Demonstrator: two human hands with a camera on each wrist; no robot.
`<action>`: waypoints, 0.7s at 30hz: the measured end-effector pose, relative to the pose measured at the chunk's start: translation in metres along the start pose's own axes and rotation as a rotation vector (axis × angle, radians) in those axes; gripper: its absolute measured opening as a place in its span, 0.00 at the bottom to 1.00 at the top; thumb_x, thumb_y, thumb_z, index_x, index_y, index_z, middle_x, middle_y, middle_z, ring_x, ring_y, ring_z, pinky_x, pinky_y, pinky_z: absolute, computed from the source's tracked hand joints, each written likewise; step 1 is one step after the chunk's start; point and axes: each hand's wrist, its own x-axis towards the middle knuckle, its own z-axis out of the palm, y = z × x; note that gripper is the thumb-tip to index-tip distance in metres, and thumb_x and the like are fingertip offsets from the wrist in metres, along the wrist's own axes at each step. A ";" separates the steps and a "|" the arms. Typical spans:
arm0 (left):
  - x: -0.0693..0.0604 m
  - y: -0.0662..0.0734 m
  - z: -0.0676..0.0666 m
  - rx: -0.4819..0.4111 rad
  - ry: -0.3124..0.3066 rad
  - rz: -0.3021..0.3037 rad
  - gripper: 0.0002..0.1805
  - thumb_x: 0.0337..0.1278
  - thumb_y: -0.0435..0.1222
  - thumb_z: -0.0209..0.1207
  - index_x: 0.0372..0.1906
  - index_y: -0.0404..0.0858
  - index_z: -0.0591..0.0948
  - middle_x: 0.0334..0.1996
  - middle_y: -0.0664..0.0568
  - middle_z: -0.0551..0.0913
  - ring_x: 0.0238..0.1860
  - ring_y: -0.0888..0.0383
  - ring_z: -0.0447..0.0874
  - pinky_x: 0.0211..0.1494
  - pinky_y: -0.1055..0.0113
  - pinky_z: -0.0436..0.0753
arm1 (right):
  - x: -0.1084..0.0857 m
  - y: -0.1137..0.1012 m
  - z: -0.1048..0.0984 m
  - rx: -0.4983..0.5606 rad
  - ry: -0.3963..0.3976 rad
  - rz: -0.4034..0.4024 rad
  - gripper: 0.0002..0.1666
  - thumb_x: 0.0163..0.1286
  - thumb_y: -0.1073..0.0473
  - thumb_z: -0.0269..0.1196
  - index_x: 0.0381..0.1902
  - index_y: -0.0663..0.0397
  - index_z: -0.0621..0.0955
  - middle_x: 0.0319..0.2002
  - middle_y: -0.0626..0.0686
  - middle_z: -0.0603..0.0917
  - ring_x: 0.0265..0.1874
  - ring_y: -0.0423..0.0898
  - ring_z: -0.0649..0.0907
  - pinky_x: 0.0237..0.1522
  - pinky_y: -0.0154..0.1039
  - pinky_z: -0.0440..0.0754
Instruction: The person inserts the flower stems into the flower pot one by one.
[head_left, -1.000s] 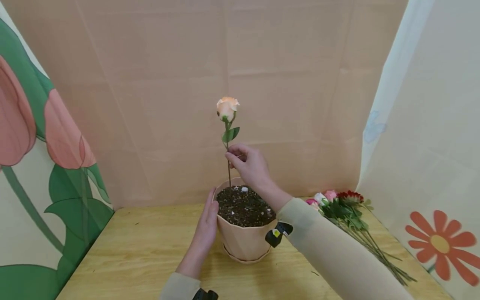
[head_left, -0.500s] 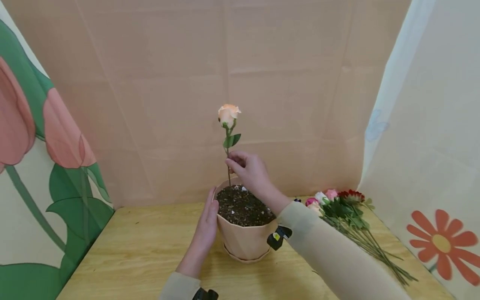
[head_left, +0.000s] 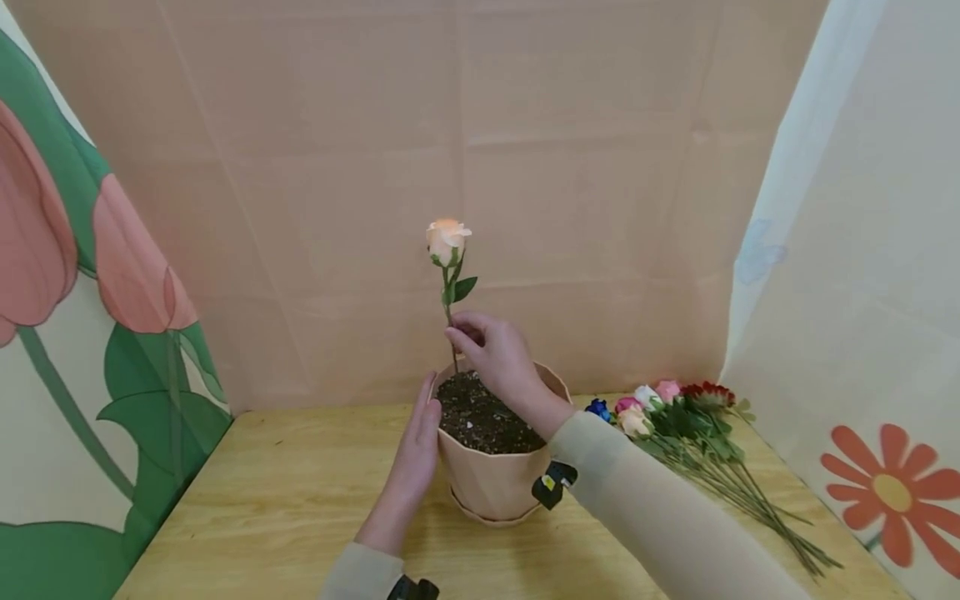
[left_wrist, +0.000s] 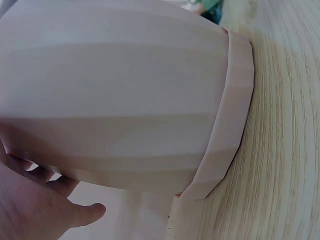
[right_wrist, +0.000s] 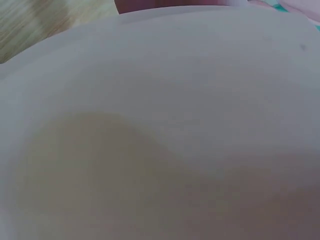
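A peach rose (head_left: 447,242) stands nearly upright in the head view, its stem's lower end sunk in the dark soil (head_left: 487,421) near the pot's left rear rim. My right hand (head_left: 498,350) pinches the stem between thumb and fingers, just above the soil. Against the left side of the pale pink flowerpot (head_left: 491,479) rests my left hand (head_left: 420,437), its fingers straight along the wall. In the left wrist view that hand (left_wrist: 35,205) touches the pot (left_wrist: 115,95) with the thumb held apart. The right wrist view is filled by a close, blurred pale surface; no fingers show there.
Several artificial flowers (head_left: 675,417) in blue, pink, white, peach and red lie on the wooden table (head_left: 285,500) right of the pot, stems toward the front right. A saucer (head_left: 491,518) sits under the pot. A plain backdrop (head_left: 337,208) and flower-printed side sheets surround the table.
My right hand and the rose have moved down, and the stem sinks deeper into the soil. The bloom now leans slightly left. My left hand stays against the pot.
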 end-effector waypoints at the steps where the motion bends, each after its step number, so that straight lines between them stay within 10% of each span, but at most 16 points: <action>1: 0.000 0.000 0.000 0.000 0.001 0.001 0.33 0.94 0.54 0.33 0.92 0.51 0.51 0.90 0.50 0.51 0.88 0.39 0.49 0.86 0.31 0.47 | 0.000 0.000 0.000 -0.006 0.003 -0.001 0.14 0.84 0.56 0.68 0.58 0.57 0.90 0.46 0.51 0.92 0.42 0.46 0.89 0.46 0.45 0.91; 21: 0.001 0.001 0.001 0.006 0.010 0.008 0.33 0.95 0.52 0.34 0.92 0.48 0.51 0.90 0.49 0.51 0.88 0.40 0.49 0.87 0.34 0.49 | -0.002 0.019 -0.002 0.008 -0.043 0.045 0.11 0.78 0.61 0.73 0.53 0.60 0.91 0.44 0.54 0.94 0.41 0.47 0.91 0.47 0.45 0.91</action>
